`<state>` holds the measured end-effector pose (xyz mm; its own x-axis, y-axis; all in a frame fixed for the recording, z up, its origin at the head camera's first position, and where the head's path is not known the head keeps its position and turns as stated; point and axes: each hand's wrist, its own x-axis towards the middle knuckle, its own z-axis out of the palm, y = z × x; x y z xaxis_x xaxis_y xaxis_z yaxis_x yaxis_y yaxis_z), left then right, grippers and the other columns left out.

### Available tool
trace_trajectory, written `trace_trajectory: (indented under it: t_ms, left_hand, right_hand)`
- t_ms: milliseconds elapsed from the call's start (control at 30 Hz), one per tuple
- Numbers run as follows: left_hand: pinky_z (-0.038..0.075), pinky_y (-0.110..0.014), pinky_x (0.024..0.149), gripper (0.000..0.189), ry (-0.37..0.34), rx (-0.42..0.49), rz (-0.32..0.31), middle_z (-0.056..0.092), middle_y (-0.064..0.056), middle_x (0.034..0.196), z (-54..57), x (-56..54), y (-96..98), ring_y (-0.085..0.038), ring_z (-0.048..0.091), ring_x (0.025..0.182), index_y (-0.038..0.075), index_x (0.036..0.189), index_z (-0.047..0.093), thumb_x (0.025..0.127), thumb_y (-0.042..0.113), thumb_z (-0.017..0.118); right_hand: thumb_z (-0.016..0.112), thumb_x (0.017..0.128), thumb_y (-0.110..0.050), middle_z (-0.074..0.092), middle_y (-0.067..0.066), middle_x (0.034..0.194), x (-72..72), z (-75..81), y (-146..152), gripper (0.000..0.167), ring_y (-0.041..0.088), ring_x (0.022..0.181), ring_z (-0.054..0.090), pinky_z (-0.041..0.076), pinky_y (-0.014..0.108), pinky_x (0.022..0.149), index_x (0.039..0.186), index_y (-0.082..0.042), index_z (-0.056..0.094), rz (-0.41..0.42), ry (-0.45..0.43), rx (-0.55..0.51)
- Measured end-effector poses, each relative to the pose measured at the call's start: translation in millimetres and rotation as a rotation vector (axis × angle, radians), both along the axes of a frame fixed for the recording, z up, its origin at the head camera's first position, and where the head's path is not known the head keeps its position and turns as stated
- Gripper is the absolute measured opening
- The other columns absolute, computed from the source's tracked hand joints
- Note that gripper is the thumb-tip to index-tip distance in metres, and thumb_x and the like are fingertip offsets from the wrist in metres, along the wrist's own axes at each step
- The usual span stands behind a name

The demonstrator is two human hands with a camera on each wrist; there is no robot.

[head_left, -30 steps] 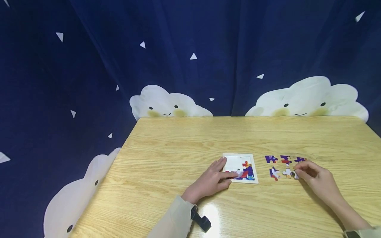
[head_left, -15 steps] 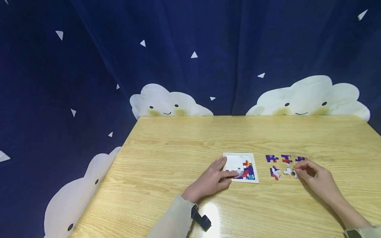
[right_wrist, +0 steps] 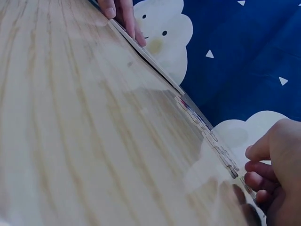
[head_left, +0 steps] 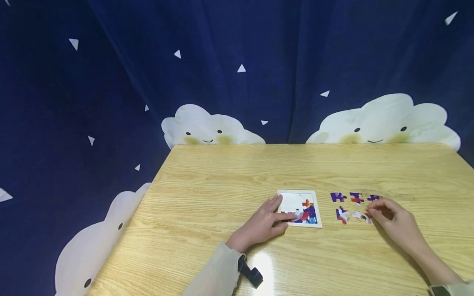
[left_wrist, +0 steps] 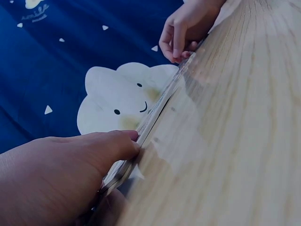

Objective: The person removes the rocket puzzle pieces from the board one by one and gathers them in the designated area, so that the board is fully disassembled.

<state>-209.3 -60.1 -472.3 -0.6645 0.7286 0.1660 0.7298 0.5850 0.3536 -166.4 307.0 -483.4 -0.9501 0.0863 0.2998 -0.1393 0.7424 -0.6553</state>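
So, puzzle's looking approx. half done at most: placed pcs (head_left: pixel 310 213) are lining the bottom & right side of the frame (head_left: pixel 317 213), while the upper-left area is showing white, presumably awaiting the rest. Loose pcs (head_left: pixel 338 197) are lying in two rows on the surface (head_left: pixel 207 197), just right of the frame; exact no. unclear, as fingers are covering some. L hand (head_left: pixel 264 224) is resting over the frame's left side, fingers approx. straight & spread, index reaching across the bottom pcs, prob. steadying things. R hand (head_left: pixel 394 222) is bending its fingers, thumb & index tips closing in together at the edge of the white pc w/ a dark spot (head_left: pixel 364 217); can't tell if it's actually gripping that pc or only touching it.
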Motion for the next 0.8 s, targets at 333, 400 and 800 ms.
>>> trace_trajectory:
  t_ms: [333, 400, 800]
  left_hand:
    - [0.024, -0.044, 0.125, 0.035, 0.01, -0.001, 0.0, 0.027, -0.023, 0.159, -1.7, -0.6, -0.6, -0.032, 0.023, 0.151, 0.033, 0.135, 0.059, 0.1, 0.028, 0.054]
    - [0.024, -0.044, 0.125, 0.035, 0.011, -0.002, 0.0, 0.027, -0.023, 0.159, -1.9, -0.5, -0.8, -0.032, 0.022, 0.151, 0.033, 0.135, 0.059, 0.1, 0.029, 0.054]
    - [0.024, -0.044, 0.125, 0.036, 0.007, 0.004, -0.004, 0.027, -0.023, 0.159, -1.2, -0.7, 0.3, -0.032, 0.023, 0.151, 0.034, 0.135, 0.059, 0.1, 0.028, 0.055]
  right_hand:
    - [0.073, 0.084, -0.004, 0.055, -0.022, 0.079, -3.5, 5.2, -18, 0.015, -0.011, 0.068, 0.047, 0.041, 0.007, 0.057, 0.098, -0.006, 0.067, 0.035, 0.131, 0.006]
    - [0.074, 0.083, -0.003, 0.055, -0.017, 0.078, -6.0, 4.2, -25, 0.016, -0.009, 0.067, 0.046, 0.04, 0.009, 0.055, 0.097, -0.006, 0.067, 0.06, 0.158, 0.004]
    - [0.081, 0.072, 0.003, 0.062, -0.003, 0.076, -22.8, 4.7, -70, 0.031, -0.007, 0.065, 0.047, 0.04, 0.011, 0.052, 0.098, -0.004, 0.068, 0.236, 0.244, 0.025]
